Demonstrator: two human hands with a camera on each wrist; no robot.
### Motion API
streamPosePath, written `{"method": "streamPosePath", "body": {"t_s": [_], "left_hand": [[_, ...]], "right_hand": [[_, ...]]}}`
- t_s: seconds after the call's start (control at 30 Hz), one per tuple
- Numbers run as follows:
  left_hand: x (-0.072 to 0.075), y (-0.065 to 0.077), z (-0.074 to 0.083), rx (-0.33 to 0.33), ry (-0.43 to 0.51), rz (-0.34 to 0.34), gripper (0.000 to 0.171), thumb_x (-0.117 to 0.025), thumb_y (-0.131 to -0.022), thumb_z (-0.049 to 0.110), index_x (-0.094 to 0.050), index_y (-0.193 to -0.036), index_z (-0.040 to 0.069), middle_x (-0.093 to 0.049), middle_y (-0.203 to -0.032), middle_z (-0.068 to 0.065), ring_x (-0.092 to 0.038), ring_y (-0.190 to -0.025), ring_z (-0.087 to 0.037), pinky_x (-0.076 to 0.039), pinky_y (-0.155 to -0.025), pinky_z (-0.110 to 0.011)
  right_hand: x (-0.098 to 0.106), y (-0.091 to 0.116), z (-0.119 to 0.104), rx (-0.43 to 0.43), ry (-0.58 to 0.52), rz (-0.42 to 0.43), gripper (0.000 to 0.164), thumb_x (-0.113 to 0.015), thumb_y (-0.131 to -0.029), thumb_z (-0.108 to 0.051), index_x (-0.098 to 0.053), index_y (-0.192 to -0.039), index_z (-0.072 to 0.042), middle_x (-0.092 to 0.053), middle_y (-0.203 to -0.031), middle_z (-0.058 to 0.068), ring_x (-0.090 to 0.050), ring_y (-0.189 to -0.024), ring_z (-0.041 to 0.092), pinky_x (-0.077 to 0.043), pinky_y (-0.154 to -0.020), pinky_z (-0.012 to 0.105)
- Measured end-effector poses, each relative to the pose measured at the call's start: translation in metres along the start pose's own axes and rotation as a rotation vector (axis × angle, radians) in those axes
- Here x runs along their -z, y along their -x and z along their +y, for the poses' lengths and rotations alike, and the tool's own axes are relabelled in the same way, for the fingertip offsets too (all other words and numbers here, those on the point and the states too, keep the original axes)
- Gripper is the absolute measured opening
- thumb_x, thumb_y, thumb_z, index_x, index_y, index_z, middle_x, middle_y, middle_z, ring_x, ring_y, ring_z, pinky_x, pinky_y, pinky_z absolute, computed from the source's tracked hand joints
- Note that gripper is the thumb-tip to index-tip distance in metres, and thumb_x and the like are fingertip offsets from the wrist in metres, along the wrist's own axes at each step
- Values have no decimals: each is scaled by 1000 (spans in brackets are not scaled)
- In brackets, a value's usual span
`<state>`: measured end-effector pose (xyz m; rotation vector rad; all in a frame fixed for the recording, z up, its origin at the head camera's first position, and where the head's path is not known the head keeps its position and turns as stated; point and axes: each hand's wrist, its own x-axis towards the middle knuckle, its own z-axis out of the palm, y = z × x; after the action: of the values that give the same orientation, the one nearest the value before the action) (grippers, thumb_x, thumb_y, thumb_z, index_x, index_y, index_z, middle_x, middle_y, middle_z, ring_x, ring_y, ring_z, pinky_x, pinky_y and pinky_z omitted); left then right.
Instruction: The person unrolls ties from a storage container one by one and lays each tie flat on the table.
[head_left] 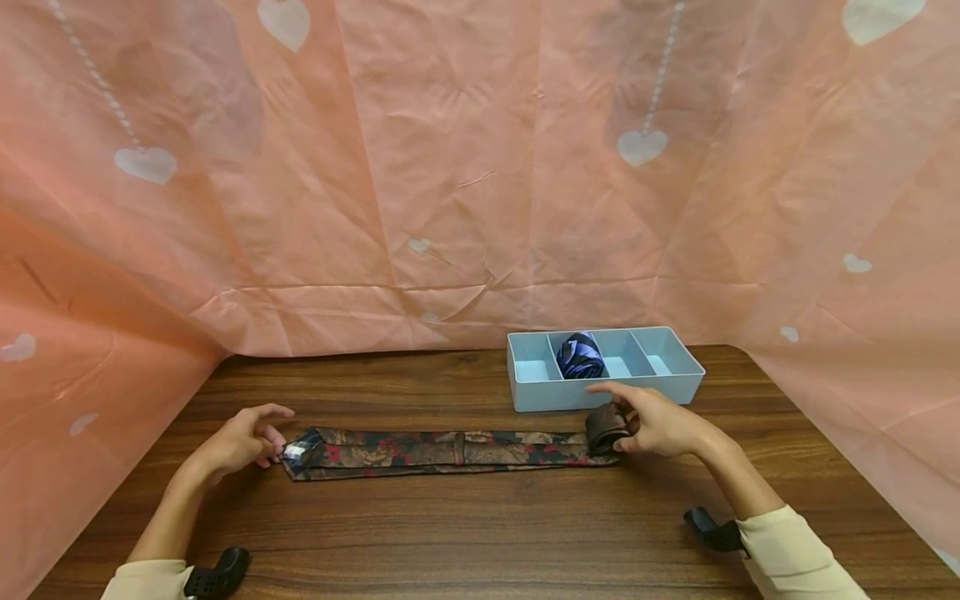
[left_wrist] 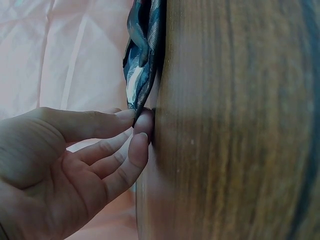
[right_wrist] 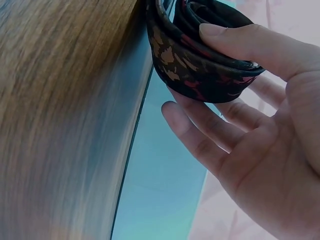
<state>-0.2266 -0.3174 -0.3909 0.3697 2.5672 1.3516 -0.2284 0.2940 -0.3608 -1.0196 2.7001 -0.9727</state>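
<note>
A dark floral necktie point(head_left: 420, 450) lies stretched out on the table, its underside up, with its right part wound into a roll point(head_left: 604, 428). At the tie's pointed left tip point(left_wrist: 137, 95), my left hand point(head_left: 242, 437) pinches the fabric between thumb and fingers. My right hand point(head_left: 660, 421) holds the roll from its right side. In the right wrist view the thumb lies on the coiled edge of the roll point(right_wrist: 200, 65), with fingers behind and below it. The far side of the roll is hidden there.
Behind the roll stands a light blue divided box point(head_left: 540, 396). One compartment holds a rolled blue striped necktie point(head_left: 581, 357). A peach curtain point(head_left: 465, 208) with hearts encloses the brown wooden table point(head_left: 450, 542) at the back and sides.
</note>
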Motion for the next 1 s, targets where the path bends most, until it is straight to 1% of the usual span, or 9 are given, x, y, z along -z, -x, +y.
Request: {"method": "streamPosePath", "body": {"t_s": [0.13,0.27,0.4,0.7,0.8,1.0], "left_hand": [[0,0,0,-1,3,0,53,-48,-87,-20,-37,-138,-24,-64,-86,-12,-63,-74,-22,-57,-62,-34],[1,0,0,-2,-1,3,53,-49,-87,-20,-37,-138,-24,-64,-87,-12,-63,-74,-22,-57,-62,-34],[1,0,-1,-2,-14,7,52,-49,-87,-20,-38,-138,-24,-65,-87,-12,-63,-74,-22,-57,-62,-34],[0,-1,0,0,-9,2,53,-48,-87,-20,-37,-138,-24,-64,-87,-12,-62,-75,-22,-57,-62,-33],[1,-1,1,2,-19,0,52,-48,-87,-20,-37,-138,-24,-64,-87,-12,-63,-76,-23,-57,-62,-34],[1,0,2,1,-22,-4,52,-49,-87,-20,-38,-138,-24,-65,-87,-12,-63,-76,-23,-57,-62,-34]], "right_hand": [[2,0,1,1,-22,10,78,-84,-76,5,-47,-145,4,-48,-88,2,-52,-73,9,-50,-63,26],[4,1,2,22,-16,26,78,-82,-76,7,-46,-145,7,-54,-89,2,-53,-77,9,-54,-65,27],[5,2,3,31,-8,33,78,-82,-75,8,-47,-144,7,-54,-89,1,-53,-78,8,-54,-65,28],[7,6,3,55,32,52,77,-83,-74,5,-48,-143,5,-57,-89,-1,-53,-80,7,-52,-67,30],[8,8,4,52,35,47,77,-83,-75,4,-48,-144,6,-57,-89,1,-54,-78,8,-53,-66,29],[7,9,5,16,-22,7,79,-83,-76,3,-45,-145,7,-58,-94,5,-58,-76,11,-55,-66,29]]}}
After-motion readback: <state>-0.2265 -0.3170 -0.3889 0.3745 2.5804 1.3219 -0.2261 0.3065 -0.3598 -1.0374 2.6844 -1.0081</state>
